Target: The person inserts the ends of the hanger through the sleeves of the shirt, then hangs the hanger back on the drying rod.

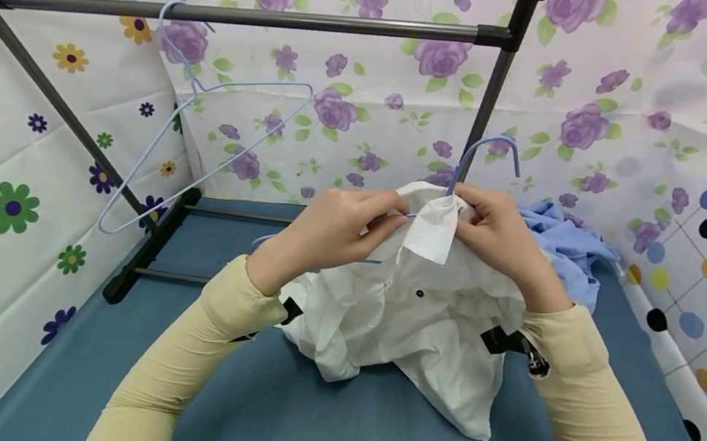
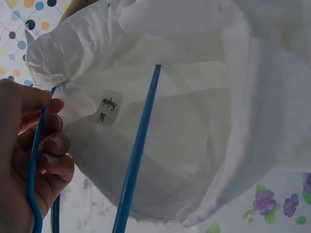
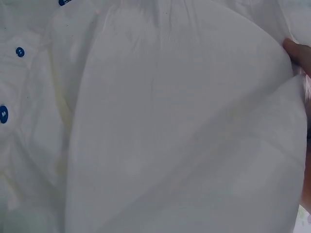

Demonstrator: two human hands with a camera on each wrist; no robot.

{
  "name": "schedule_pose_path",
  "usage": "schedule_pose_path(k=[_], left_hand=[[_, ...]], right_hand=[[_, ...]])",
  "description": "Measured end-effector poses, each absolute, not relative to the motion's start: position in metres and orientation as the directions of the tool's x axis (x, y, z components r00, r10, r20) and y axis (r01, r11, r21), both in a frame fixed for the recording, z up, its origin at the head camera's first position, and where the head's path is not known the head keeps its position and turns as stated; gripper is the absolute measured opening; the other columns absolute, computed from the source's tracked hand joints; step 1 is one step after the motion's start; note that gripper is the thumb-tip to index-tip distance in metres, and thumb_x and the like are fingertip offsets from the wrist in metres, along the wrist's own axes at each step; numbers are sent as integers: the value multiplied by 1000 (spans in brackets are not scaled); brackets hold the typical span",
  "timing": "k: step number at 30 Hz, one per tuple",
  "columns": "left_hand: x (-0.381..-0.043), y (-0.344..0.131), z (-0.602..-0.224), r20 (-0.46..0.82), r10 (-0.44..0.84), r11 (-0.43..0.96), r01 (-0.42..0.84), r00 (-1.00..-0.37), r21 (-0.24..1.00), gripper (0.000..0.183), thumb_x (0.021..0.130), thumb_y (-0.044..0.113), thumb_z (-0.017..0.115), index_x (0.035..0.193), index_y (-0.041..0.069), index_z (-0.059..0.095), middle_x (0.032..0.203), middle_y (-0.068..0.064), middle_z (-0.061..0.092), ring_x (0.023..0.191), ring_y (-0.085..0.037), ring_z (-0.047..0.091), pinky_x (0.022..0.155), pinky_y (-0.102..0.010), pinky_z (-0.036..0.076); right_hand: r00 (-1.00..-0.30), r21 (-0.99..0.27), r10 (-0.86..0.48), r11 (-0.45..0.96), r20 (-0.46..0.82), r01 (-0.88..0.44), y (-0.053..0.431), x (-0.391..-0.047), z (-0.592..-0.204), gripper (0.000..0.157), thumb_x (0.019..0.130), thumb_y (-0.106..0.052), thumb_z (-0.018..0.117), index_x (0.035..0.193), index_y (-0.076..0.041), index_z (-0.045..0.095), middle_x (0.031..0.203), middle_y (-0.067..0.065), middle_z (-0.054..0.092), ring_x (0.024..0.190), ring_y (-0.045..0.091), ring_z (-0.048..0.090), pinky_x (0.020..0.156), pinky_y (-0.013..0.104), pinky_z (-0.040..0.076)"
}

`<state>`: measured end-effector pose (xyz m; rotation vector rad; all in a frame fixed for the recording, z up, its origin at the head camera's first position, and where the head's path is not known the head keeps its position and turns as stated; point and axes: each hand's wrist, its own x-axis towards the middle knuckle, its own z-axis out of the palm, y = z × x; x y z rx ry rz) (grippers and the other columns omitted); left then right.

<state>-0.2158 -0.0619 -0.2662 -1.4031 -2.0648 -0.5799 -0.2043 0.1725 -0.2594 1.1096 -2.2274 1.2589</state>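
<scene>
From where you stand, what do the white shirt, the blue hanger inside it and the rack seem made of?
The white shirt looks like thin, matte woven cloth, perhaps cotton: it creases softly. The blue hanger is probably plastic-coated wire, smooth, thin and evenly coloured, though its core is hidden. The rack seems dark-painted metal tube, going by its slight sheen.

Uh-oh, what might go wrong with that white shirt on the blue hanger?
Two things might go wrong. The white shirt could slide off if both hands let go now, because the blue hanger's end near the left hand pokes out, bare. The shirt might also hang crooked, since its cloth is bunched in folds below the right hand.
</scene>
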Motion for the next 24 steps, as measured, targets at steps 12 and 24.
schedule_pose_path(k=[12, 24], left_hand=[[-213, -77, -243, 671, 688, 385, 923, -276, -16, 15, 92, 20, 60, 100, 9, 66, 86, 1, 60, 74, -9, 54, 61, -24, 42], [-205, -115, -211, 773, 536, 475, 878, -341, 58, 15, 93, 15, 58, 102, 8, 68, 85, -1, 62, 70, -13, 50, 61, -28, 39]], right_hand=[[-657, -600, -440, 283, 612, -749, 177, -205, -264, 10, 86, 10, 55, 86, 1, 60, 64, 5, 48, 52, 9, 42, 45, 22, 36], [-697, -611, -382, 336, 607, -716, 193, -220, -279, 11, 87, 6, 57, 92, -1, 63, 61, 2, 44, 51, 10, 39, 43, 23, 31]])
